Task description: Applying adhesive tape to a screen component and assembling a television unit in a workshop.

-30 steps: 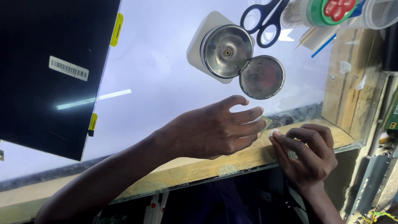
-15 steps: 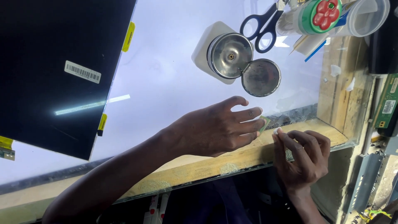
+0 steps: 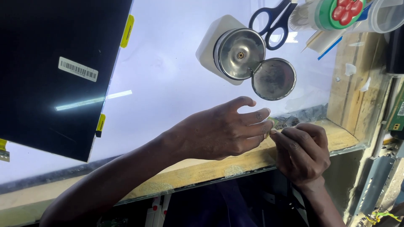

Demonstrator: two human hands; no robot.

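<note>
We're pinching small thin strip (image 3: 272, 122) at lit panel's (image 3: 168, 84) near edge: right hand (image 3: 302, 152) gripping it with fingertips, left hand (image 3: 219, 131) lying open, steadying beside. Judging it light, flimsy, tear-prone — holding by end only. Farther: open metal tin (image 3: 252, 63), scissors (image 3: 273, 21).
</note>
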